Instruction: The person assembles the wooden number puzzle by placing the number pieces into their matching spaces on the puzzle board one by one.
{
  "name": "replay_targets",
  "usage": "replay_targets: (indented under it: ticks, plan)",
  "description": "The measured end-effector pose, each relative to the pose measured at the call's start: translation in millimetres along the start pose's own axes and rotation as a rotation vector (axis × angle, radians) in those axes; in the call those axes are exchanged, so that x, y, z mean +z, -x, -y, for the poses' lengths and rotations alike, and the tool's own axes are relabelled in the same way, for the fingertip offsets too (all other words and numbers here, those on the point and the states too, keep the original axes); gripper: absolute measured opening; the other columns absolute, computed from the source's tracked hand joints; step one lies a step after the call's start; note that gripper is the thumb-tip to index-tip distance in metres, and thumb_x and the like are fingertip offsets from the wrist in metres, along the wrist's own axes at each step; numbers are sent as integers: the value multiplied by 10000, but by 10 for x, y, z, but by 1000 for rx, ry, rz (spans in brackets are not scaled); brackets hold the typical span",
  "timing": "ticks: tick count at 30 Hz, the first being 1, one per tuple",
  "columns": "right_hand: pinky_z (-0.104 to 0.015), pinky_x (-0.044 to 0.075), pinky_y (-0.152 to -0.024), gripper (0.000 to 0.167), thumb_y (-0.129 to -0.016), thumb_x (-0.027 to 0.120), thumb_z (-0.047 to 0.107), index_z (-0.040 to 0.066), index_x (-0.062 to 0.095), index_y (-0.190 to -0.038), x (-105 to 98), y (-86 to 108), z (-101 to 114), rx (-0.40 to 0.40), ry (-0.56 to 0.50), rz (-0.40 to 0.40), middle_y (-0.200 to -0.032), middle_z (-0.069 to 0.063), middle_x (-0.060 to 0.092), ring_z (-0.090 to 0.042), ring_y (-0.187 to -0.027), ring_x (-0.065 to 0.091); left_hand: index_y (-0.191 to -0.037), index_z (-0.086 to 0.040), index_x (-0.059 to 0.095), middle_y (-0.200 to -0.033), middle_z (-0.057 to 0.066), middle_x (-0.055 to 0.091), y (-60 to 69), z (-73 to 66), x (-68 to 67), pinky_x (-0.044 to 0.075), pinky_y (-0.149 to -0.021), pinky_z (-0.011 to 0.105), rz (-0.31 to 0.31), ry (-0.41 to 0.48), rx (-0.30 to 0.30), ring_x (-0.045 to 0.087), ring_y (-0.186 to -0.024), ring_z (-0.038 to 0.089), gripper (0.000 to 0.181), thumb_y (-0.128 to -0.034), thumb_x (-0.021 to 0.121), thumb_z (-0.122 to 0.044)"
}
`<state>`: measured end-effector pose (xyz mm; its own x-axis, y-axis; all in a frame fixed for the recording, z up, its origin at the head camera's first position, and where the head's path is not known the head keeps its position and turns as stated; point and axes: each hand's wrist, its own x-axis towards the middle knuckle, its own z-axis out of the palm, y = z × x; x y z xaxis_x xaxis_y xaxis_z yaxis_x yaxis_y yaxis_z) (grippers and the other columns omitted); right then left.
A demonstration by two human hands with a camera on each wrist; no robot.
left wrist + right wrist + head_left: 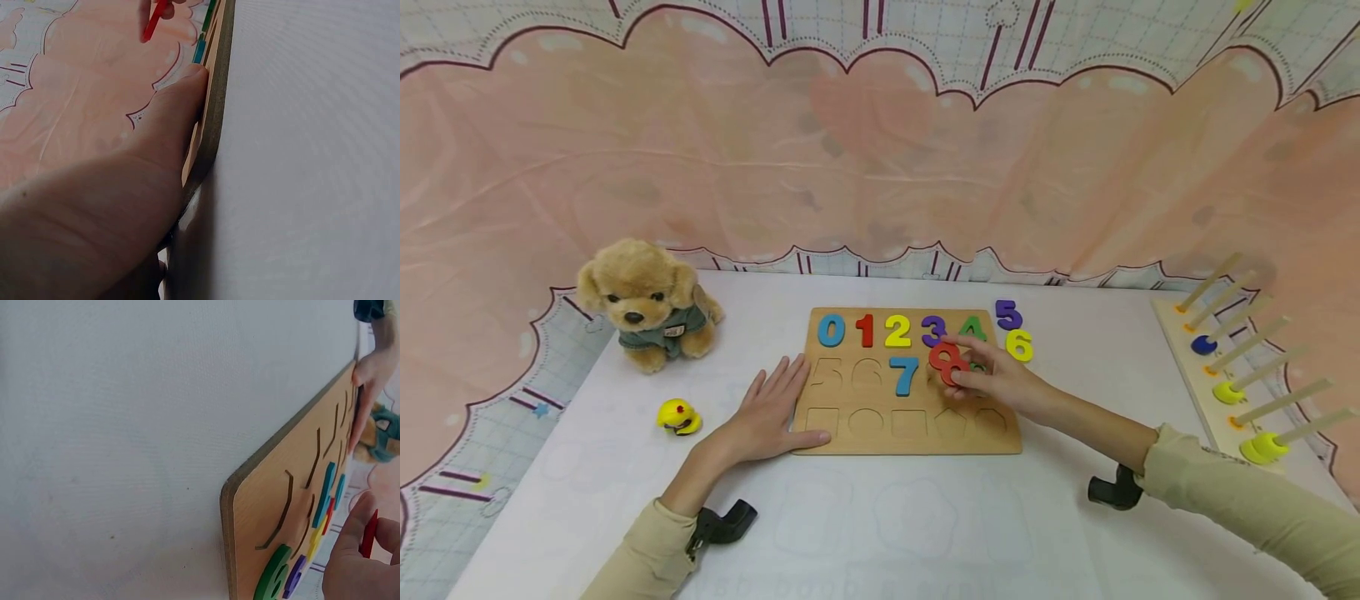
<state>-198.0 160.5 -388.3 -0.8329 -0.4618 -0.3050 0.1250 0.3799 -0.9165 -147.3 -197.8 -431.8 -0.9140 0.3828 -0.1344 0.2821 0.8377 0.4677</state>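
Note:
A wooden number board (867, 402) lies on the white table, with shaped recesses. Numbers 0 to 4 fill its top row; a blue 7 (902, 377) sits in the second row. My right hand (1000, 379) pinches a red 8 (951, 364) between thumb and fingers, above the board's second row. Behind it, partly hidden, a green number (272, 574) is on the board. My left hand (771, 417) rests with fingers straight along the board's left edge, its thumb on the lower left corner. A purple 5 (1008, 315) and a yellow 6 (1019, 345) lie right of the board.
A plush dog (647, 308) sits at the table's back left, with a small yellow toy (678, 416) in front of it. At the right stands a wooden peg rack (1187, 358) with upright pegs and some rings. A patterned curtain (880, 167) hangs behind.

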Motion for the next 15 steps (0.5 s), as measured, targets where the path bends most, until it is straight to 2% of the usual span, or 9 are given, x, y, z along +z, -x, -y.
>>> replay_targets:
  ticks: [5,9,12,15]
  plan:
    - [-222,568,-859,642,-965,599,212,246,296,-1531,13,4,-4,8,-24,2,-1248,-172,471,-138,-918,702,-1555,-26,115,-1641,172,69,4,2,4,-3,-1192,619,-16,8,14,24,-1517,385,1091,-814,649,-624]
    - [-201,567,-806,634,-972,588,219,266,294,-1533,24,-1,-10,18,-14,-14,-1347,-190,453,-145,-896,661,-1555,-24,113,-1641,169,66,2,4,5,-3,-1193,619,-16,8,15,24,-1518,384,1094,-814,651,-623]
    - [-191,545,-761,610,-981,571,214,227,297,-1526,27,-10,-18,19,-7,-32,-1366,-204,480,-144,-872,630,-1558,-35,102,-1647,150,54,-5,8,9,-15,-1201,602,-5,5,3,11,-1524,364,1098,-812,650,-626]
    - [-187,528,-740,539,-989,550,191,129,324,-1474,26,-15,-22,12,-9,-52,-1322,-227,532,-131,-842,625,-1560,-42,98,-1649,142,49,-14,12,13,-23,-1203,597,-2,6,1,6,-1525,358,1099,-811,651,-626]
